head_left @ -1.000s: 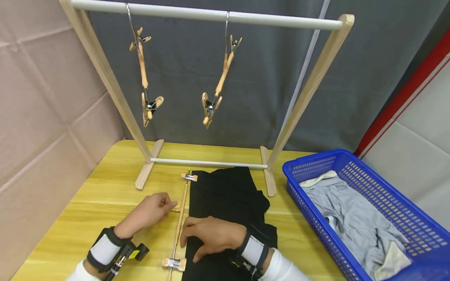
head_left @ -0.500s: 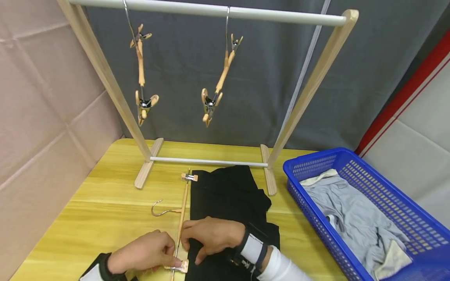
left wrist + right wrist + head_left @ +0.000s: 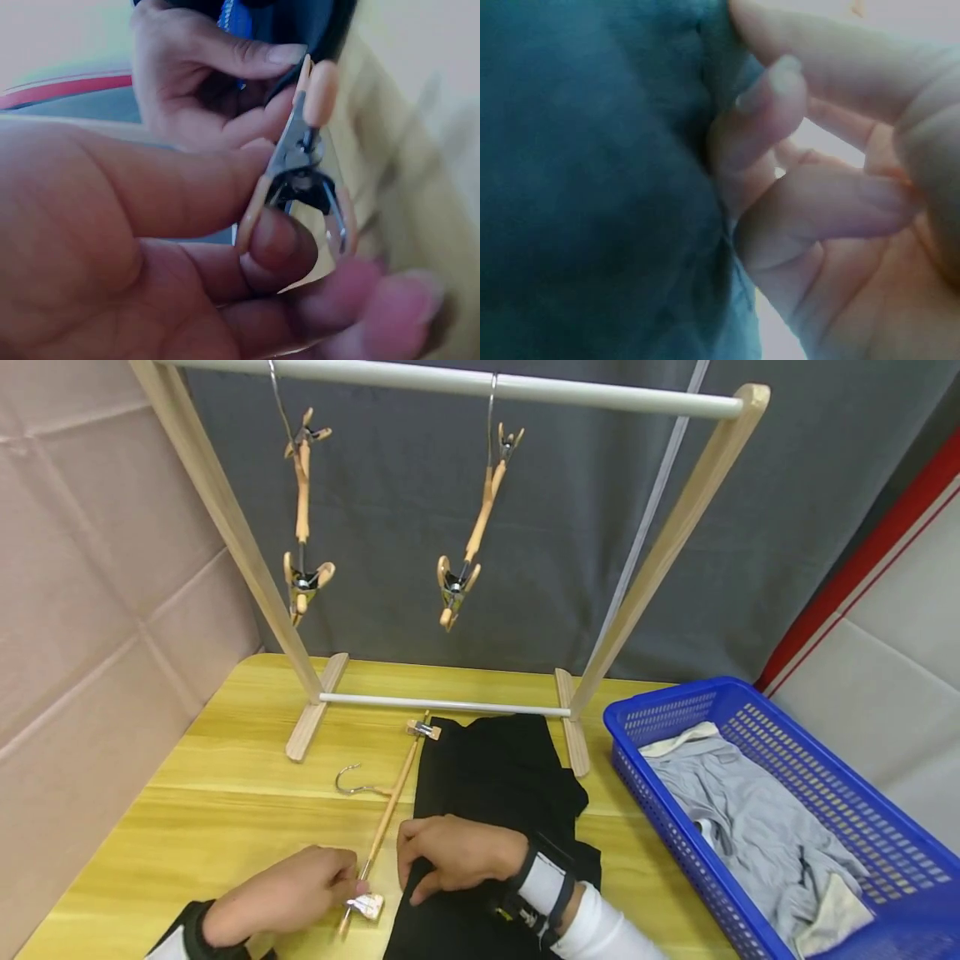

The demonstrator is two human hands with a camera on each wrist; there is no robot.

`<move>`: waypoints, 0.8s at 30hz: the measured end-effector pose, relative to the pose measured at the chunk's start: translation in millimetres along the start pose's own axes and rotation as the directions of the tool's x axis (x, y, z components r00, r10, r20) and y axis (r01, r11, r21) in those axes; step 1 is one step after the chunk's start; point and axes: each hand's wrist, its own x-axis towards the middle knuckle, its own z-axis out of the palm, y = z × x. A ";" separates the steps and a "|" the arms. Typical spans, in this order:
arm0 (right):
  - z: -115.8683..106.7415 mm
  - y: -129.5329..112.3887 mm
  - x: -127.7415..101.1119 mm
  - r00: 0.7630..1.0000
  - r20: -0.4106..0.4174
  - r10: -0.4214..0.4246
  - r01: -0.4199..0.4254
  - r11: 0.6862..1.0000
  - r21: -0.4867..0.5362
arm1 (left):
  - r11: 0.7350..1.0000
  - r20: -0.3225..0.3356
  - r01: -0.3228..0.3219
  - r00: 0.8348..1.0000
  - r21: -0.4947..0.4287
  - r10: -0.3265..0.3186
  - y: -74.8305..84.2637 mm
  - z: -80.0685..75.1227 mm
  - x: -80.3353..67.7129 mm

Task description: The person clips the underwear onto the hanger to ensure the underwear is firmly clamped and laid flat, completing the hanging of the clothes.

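A wooden clip hanger (image 3: 390,814) lies slanted on the yellow table (image 3: 225,793), its metal hook (image 3: 352,783) pointing left. My left hand (image 3: 300,893) pinches the hanger's near clip (image 3: 365,906); the left wrist view shows thumb and finger squeezing that clip (image 3: 296,176). A black garment (image 3: 495,777) lies flat just right of the hanger. My right hand (image 3: 453,856) grips the garment's near left edge, and in the right wrist view its curled fingers (image 3: 780,105) hold the dark cloth (image 3: 592,180).
A wooden clothes rack (image 3: 660,552) stands at the table's back, with two clip hangers (image 3: 300,518) (image 3: 468,539) dangling from its white rail. A blue basket (image 3: 757,810) with grey clothes (image 3: 750,818) sits at the right. A pink wall is on the left.
My left hand went from the hanger's hook down to its near clip and pinched it. The hanger has swung, its far end now further right. My right hand stays on the garment.
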 end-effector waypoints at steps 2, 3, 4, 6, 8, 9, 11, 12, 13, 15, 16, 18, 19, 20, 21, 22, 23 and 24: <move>0.1 3.1 1.3 1.000 -0.006 -0.018 0.018 0.999 0.049 | 0.996 0.035 -0.001 0.999 -0.094 0.005 -3.2 -5.6 -0.2; 0.4 4.4 1.9 1.000 -0.011 -0.023 0.024 0.998 0.065 | 0.988 0.054 -0.013 0.998 -0.152 0.021 -5.2 -8.3 0.6; 0.7 5.5 2.5 1.000 -0.016 -0.026 0.027 0.996 0.089 | 0.976 0.072 -0.026 0.996 -0.217 0.043 -7.2 -10.7 1.9; 1.6 7.0 3.7 0.999 -0.034 -0.025 0.029 0.991 0.133 | 0.931 0.108 -0.050 0.990 -0.361 0.095 -11.6 -15.3 5.7; 3.0 7.7 5.0 0.999 -0.049 -0.014 0.023 0.985 0.170 | 0.882 0.117 -0.084 0.981 -0.464 0.154 -15.9 -18.4 9.3; 3.7 7.9 5.4 0.999 -0.053 -0.004 0.014 0.981 0.193 | 0.857 0.116 -0.090 0.978 -0.507 0.172 -17.6 -19.6 10.6; 4.9 8.1 6.2 0.998 -0.055 0.022 -0.009 0.971 0.240 | 0.821 0.111 -0.082 0.978 -0.565 0.174 -20.6 -21.1 12.8; 5.4 8.1 6.3 0.998 -0.052 0.037 -0.023 0.965 0.263 | 0.813 0.107 -0.074 0.980 -0.578 0.165 -21.6 -21.6 13.2; 5.7 8.1 6.2 0.998 -0.046 0.050 -0.035 0.958 0.286 | 0.805 0.104 -0.063 0.983 -0.590 0.153 -22.6 -21.8 13.4; 5.9 7.9 6.2 0.997 -0.037 0.066 -0.050 0.946 0.319 | 0.796 0.097 -0.046 0.987 -0.603 0.131 -23.7 -21.7 13.5; 5.7 7.7 6.5 0.997 -0.038 0.066 -0.050 0.944 0.325 | 0.798 0.091 -0.039 0.989 -0.602 0.117 -24.0 -21.4 13.2; 5.4 7.5 7.6 0.998 -0.043 0.056 -0.039 0.946 0.322 | 0.800 0.073 -0.036 0.992 -0.599 0.099 -23.7 -21.0 11.9; 5.5 7.6 8.5 0.998 -0.047 0.051 -0.034 0.947 0.320 | 0.799 0.061 -0.039 0.994 -0.600 0.095 -23.5 -20.4 11.5; 5.7 7.6 9.4 0.997 -0.052 0.049 -0.030 0.947 0.319 | 0.800 0.048 -0.043 0.995 -0.598 0.089 -23.0 -19.7 11.1; 5.8 7.5 10.3 0.997 -0.056 0.052 -0.032 0.947 0.319 | 0.799 0.034 -0.044 0.996 -0.599 0.080 -22.2 -18.9 10.8; 5.9 7.4 11.1 0.997 -0.059 0.058 -0.036 0.945 0.325 | 0.798 0.020 -0.046 0.997 -0.601 0.072 -21.3 -18.0 10.3; 6.2 7.3 11.8 0.996 -0.058 0.067 -0.044 0.940 0.337 | 0.797 0.007 -0.046 0.998 -0.603 0.064 -20.2 -17.0 9.9; 6.3 6.8 12.1 0.995 -0.050 0.082 -0.058 0.931 0.362 | 0.798 -0.007 -0.045 0.999 -0.600 0.051 -19.2 -15.6 9.7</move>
